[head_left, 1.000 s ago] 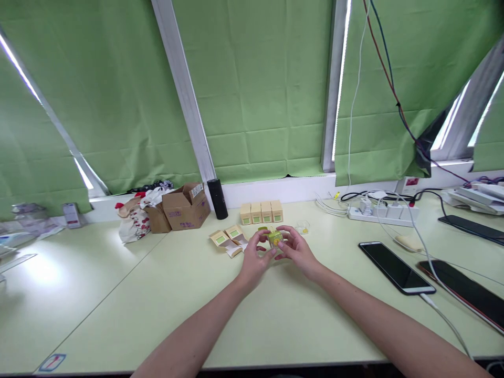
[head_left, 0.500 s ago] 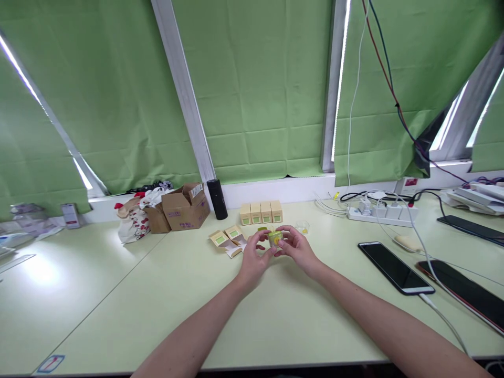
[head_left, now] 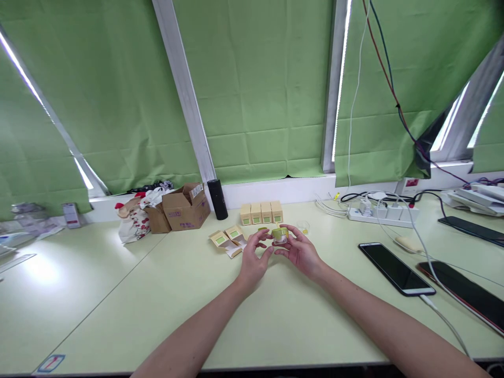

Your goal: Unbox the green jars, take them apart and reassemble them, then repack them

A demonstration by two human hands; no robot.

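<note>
My right hand is curled round a small jar with a green lid, held just above the pale green table. My left hand sits beside it, fingers loosely bent, fingertips close to the jar; whether they touch it is unclear. A row of small beige boxes with green labels stands behind the hands. Two opened boxes of the same kind lie to the left of my left hand.
A black cylinder, a brown cardboard box and a patterned bag stand at the back left. A power strip with cables, a phone on a charging cable and a dark flat device lie to the right.
The jar has shifted slightly right and up within my right hand, which has turned it. My left hand's fingers have drawn back a little from it.
</note>
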